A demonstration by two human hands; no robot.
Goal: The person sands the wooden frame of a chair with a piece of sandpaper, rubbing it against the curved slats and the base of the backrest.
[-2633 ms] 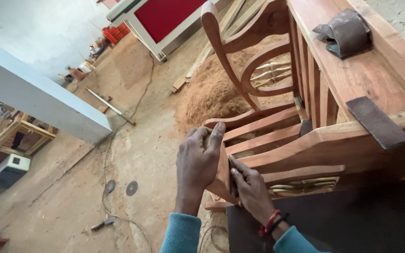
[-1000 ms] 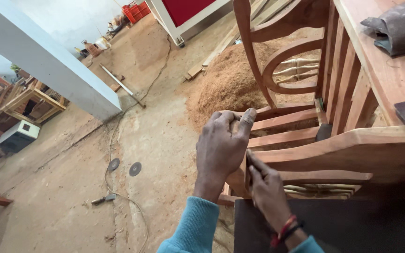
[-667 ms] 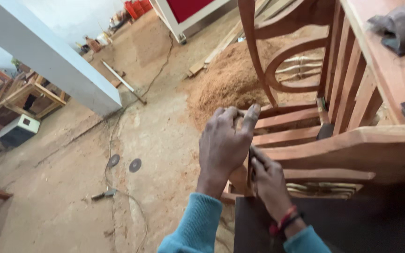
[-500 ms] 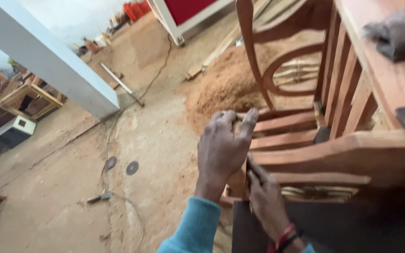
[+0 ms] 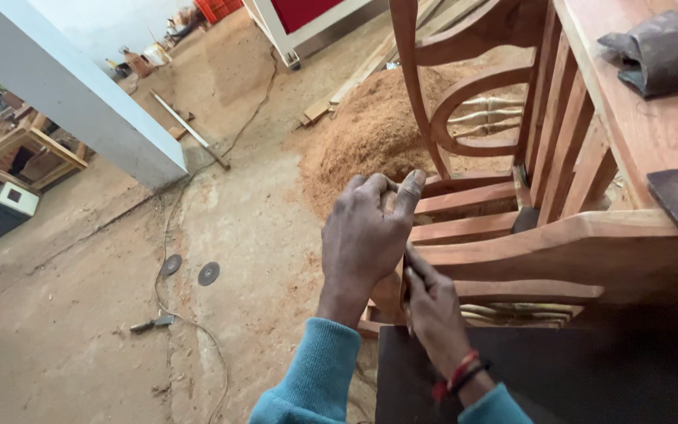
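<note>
Teal knit sleeves, red and black wrist threads [image 5: 457,377], bare hands

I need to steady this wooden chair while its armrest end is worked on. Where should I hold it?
Hold the curved armrest further back from its rounded front end, coming from above. It is a broad bar lying roughly level, and the left hand and right hand already crowd the front end.

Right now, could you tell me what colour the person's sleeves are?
Teal blue sleeves, clearest in the head view.
</note>
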